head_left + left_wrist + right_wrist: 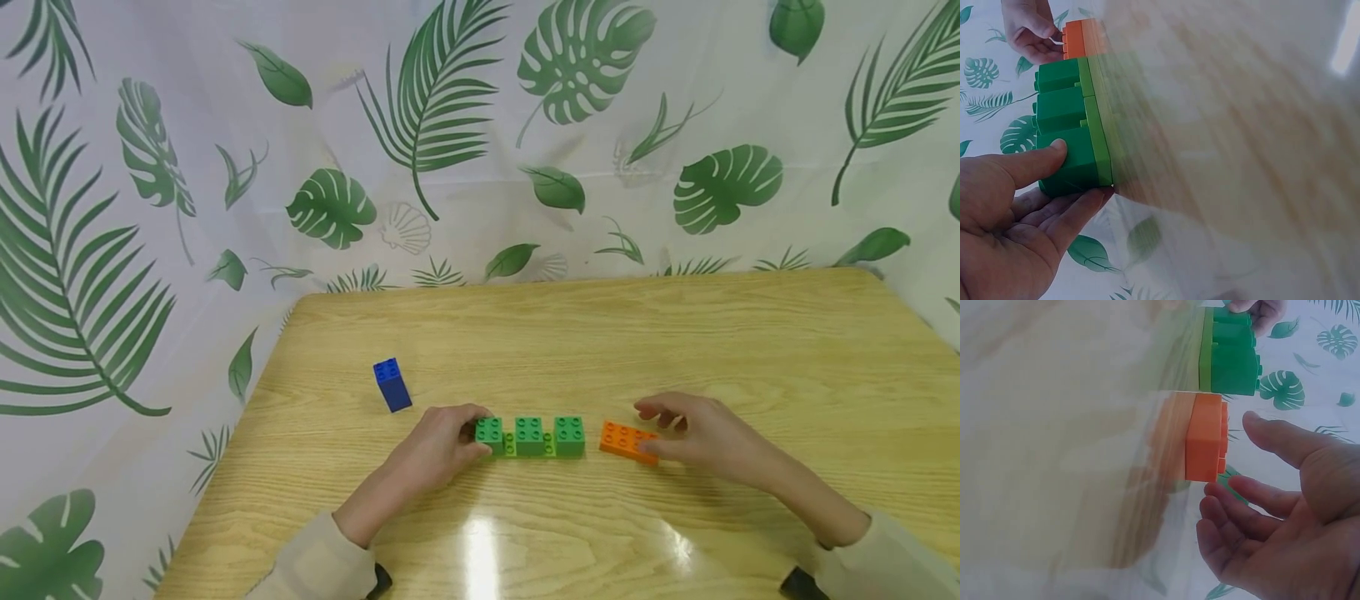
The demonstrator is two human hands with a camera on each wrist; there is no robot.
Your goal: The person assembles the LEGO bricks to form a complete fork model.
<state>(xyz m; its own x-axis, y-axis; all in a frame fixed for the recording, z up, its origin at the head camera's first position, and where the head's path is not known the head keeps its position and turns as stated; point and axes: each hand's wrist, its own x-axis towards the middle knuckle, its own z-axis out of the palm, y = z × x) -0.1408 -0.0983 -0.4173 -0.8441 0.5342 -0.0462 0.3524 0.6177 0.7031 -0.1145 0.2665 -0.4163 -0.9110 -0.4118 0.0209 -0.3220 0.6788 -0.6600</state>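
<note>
Plastic by its look, likely light and stiff: well in from the far edge of the tabletop (600,350), the left hand (438,442) pinches the left end of the green brick row (529,433); the right hand (701,432), thumb and fingers apart, hangs by the orange brick (621,438), best gripped across its long sides.

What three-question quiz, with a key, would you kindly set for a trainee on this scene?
1. How many green four-stud bricks stand on the light green base?
2. True or false: the left hand grips the leftmost of them.
3. Which thing is nearest to the right hand? A) the blue four-stud brick; B) the orange eight-stud brick; C) the light green base.

Key: 1. Three. 2. True. 3. B.
</note>
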